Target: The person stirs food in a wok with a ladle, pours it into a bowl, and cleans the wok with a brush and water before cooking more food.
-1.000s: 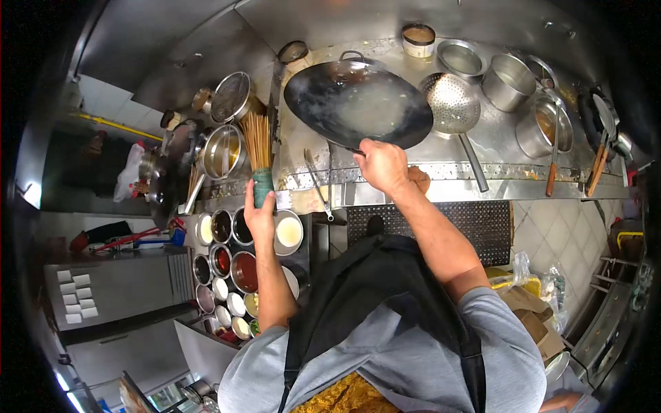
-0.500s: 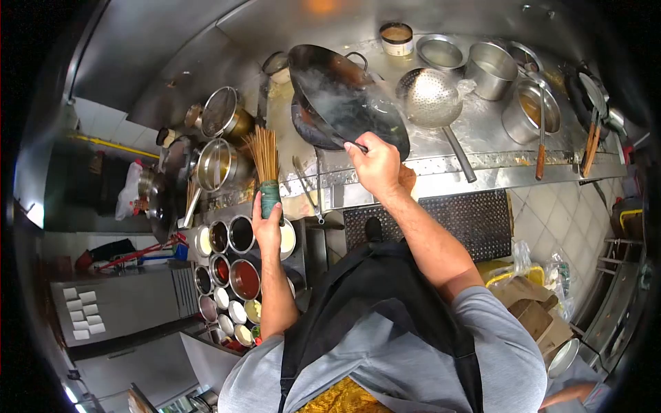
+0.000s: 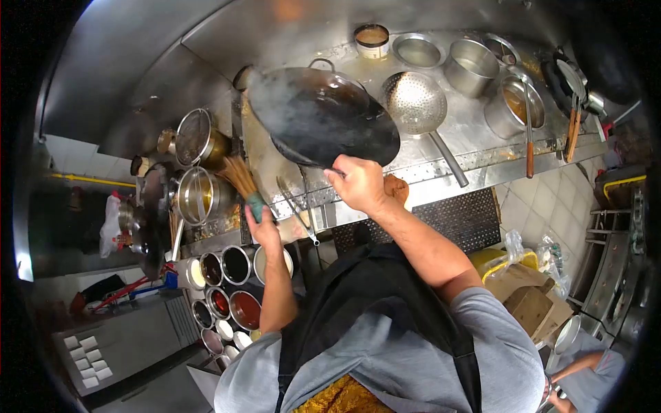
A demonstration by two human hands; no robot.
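Gripping the wok (image 3: 323, 117) by its handle, my right hand (image 3: 358, 184) is wrapped shut around it at the near rim. The wok sits over the steel range (image 3: 482, 138), dark inside, with a pale haze across its left part. My left hand (image 3: 265, 230) is clamped on the green-wrapped grip of a bamboo brush (image 3: 241, 180). Its bristles fan up and to the left, beside the wok and not touching it (whether they rest on the range edge, I cannot tell).

Between my two hands a ladle (image 3: 296, 210) lies on the front ledge. Just right of the wok rests a perforated skimmer (image 3: 415, 103), its long handle running down toward the front edge. Behind it stand a round tub (image 3: 372, 40) with tan contents, a shallow steel bowl (image 3: 416, 51) and a steel pot (image 3: 471, 67). Further right is a second pot (image 3: 513, 107) with a wooden-handled tool laid across it.

Left of the brush sit a shiny pot (image 3: 196, 196) and, behind it, a wire strainer (image 3: 193, 127). Below my left hand is a cluster of sauce tubs (image 3: 234, 265), holding dark, red and pale contents. Another person (image 3: 585, 372) shows at the lower right, well apart from me.
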